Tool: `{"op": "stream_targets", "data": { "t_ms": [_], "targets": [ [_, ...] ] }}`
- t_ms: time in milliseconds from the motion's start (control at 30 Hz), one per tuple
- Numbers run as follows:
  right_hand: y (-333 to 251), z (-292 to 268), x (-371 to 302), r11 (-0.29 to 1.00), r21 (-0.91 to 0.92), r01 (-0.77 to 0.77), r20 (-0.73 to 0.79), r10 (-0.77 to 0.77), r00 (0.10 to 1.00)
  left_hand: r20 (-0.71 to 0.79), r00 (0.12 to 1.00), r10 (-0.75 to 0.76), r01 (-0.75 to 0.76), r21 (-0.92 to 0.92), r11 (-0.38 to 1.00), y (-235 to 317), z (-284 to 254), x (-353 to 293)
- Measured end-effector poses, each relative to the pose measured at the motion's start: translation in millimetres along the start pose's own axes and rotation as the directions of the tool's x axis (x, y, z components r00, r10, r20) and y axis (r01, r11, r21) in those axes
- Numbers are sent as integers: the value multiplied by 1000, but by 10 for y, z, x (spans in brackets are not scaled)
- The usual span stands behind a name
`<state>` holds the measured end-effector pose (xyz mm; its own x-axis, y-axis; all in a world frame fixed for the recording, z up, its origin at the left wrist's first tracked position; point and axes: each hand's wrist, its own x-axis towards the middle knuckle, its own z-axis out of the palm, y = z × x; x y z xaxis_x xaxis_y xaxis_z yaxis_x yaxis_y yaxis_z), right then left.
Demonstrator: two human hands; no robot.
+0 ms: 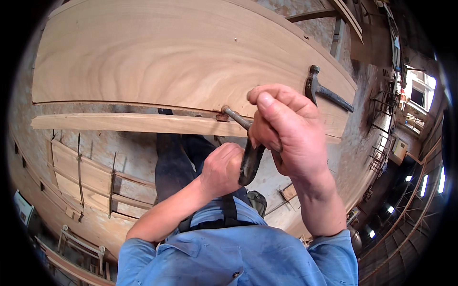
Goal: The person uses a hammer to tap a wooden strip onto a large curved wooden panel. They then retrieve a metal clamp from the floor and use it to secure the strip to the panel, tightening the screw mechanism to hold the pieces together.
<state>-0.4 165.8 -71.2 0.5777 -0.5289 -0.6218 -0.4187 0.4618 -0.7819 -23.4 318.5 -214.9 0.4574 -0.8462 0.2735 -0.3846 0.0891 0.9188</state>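
A dark metal clamp (249, 164) with a threaded rod (237, 117) stands at the near edge of a wide wooden panel (138, 52). The rod's tip meets a small brown block (222, 117) in the gap between the panel and a long wooden strip (129, 123). My left hand (222, 169) is closed beside the clamp's lower end and appears to grip it; its fingertips are hidden. My right hand (291, 128) is closed at the clamp's upper part, lower fingers curled round it, thumb against the bent index finger. A claw hammer (329, 91) lies on the panel's right end.
Slatted wooden frames (90, 176) with dark bars lie on the floor at left. A metal stand (83, 248) is at lower left. More boards (348, 19) rest at the far right. Below the strip, my dark trouser legs (174, 162) show.
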Motion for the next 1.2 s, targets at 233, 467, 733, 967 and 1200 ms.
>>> {"op": "stream_targets", "data": {
  "t_ms": [233, 467, 733, 967, 1200],
  "targets": [
    [35, -180, 75, 990, 124, -68, 226, 38, 973, -134, 681, -720, 558, -541, 629, -127, -438, -804],
    [-56, -186, 138, 995, -17, -99, 318, 99, 943, 52, 528, -848, 44, -998, -34, -1123, -705, -521],
    [-58, -235, 65, 996, -88, 17, 264, 7, 965, -122, 634, -764, -200, -980, -9, -1236, -562, -304],
    [112, -1541, 547, 818, -533, 213, -216, -376, 901, -112, 581, -806, -237, -971, -36, -1228, -564, -295],
    [649, -2984, 978, -43, -998, -46, -12, -583, 812, -100, 538, -837, -240, -970, -38, -1223, -560, -294]
  ]
}}
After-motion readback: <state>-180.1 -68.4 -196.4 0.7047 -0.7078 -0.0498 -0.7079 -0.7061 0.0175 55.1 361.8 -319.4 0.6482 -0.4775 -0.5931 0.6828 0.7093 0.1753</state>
